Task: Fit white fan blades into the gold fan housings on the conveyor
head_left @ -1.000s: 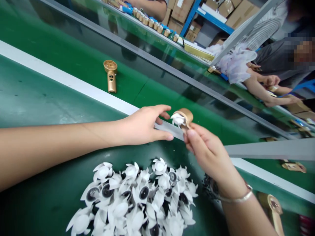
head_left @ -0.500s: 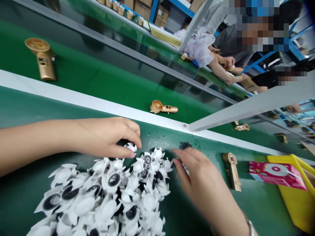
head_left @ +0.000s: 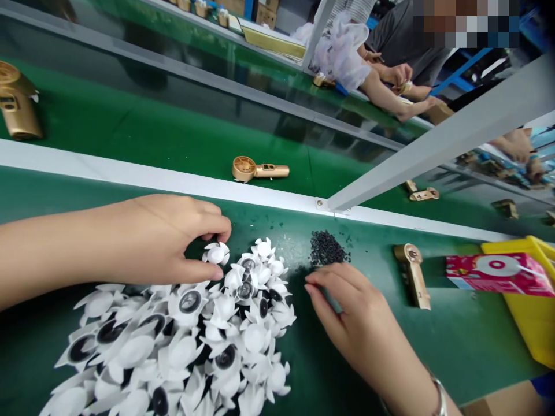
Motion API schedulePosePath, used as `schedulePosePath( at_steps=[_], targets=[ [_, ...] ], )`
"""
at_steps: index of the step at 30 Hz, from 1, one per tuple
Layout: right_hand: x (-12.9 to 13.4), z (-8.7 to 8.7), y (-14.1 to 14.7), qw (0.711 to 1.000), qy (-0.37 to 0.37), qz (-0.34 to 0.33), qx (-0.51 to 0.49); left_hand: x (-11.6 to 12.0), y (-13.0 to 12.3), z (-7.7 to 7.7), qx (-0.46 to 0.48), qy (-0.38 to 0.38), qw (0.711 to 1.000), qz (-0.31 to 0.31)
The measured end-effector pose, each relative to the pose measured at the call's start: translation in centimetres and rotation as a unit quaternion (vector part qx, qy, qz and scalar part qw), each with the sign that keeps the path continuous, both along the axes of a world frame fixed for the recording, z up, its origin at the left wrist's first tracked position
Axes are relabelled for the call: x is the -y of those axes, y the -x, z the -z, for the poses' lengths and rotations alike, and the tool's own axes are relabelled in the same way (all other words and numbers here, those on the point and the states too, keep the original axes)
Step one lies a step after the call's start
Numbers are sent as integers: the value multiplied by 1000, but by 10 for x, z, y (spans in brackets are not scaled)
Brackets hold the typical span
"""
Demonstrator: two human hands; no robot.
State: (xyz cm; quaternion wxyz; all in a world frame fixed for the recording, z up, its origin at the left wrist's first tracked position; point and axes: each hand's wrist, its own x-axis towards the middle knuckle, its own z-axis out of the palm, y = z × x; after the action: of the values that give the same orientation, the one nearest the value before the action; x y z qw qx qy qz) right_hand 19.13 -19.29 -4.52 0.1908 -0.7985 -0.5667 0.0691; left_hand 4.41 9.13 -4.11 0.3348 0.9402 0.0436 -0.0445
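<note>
Head view: rotor (head_left: pixel 216 253) dome-up at left hand (head_left: pixel 180 234).

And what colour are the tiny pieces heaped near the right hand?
Black; the tiny pieces show best in the head view.

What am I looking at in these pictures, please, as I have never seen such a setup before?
There is no machine handling things here: the camera sits on a person's head, looking forward and down. On the green tabletop lie a heap of white bladed pieces, some small black bits and a gold fan-shaped part; similar gold parts lie beyond the white rail. The bare left hand curves around one white piece, though I cannot tell whether it is gripped. The right hand has its fingertips close together near the black bits, with nothing visibly held.
</note>
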Motion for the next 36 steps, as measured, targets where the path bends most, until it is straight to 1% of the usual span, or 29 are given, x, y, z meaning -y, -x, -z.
schedulePosePath(
  at_steps=[2,4,8,10,11,12,13,14,15,16,18,19,20,21,23,25,27,30,33,36],
  targets=[
    [4,5,6,1000,13,-8,10,2,0,-1,-67,-43,997,-4],
    [4,8,12,999,16,-14,43,6,0,-2,-98,-77,992,-20],
    [-3,12,18,989,40,-49,134,14,-2,-8,-107,-121,986,-40],
    [-7,12,16,980,57,-69,178,16,-4,-11,-98,-118,986,-58],
    [-9,11,14,977,61,-76,189,15,-5,-13,-85,-106,988,-75],
    [-11,9,11,977,63,-80,187,15,-6,-15,-70,-77,990,-95],
    [-14,6,8,980,60,-81,170,15,-7,-17,-53,-27,991,-118],
    [-17,2,6,986,56,-76,135,16,-7,-18,-38,49,988,-139],
    [-20,-4,5,993,44,-64,91,17,-7,-19,-26,144,977,-156],
    [-25,-11,5,998,25,-47,44,19,-7,-20,-18,247,955,-162],
    [-36,-26,10,998,-32,-9,-48,26,-5,-19,-11,432,889,-149],
    [-42,-32,14,994,-63,2,-91,31,-3,-19,-12,498,857,-133],
    [-48,-36,19,988,-88,4,-131,35,-2,-18,-16,546,829,-117],
    [-55,-39,23,981,-106,-1,-165,39,-1,-18,-21,579,808,-107],
    [-64,-39,30,969,-125,-11,-212,45,2,-17,-26,616,780,-105],
    [-69,-34,33,965,-134,-11,-224,48,3,-17,-26,630,768,-113],
    [-70,-30,34,966,-140,-5,-216,47,3,-16,-23,630,767,-121],
    [-67,-26,34,970,-136,7,-200,46,3,-14,-21,623,772,-127],
    [-65,-26,36,972,-135,15,-189,45,3,-11,-18,620,774,-127],
    [-66,-26,37,979,-140,12,-149,47,3,-11,-15,624,770,-129]
  ],
)
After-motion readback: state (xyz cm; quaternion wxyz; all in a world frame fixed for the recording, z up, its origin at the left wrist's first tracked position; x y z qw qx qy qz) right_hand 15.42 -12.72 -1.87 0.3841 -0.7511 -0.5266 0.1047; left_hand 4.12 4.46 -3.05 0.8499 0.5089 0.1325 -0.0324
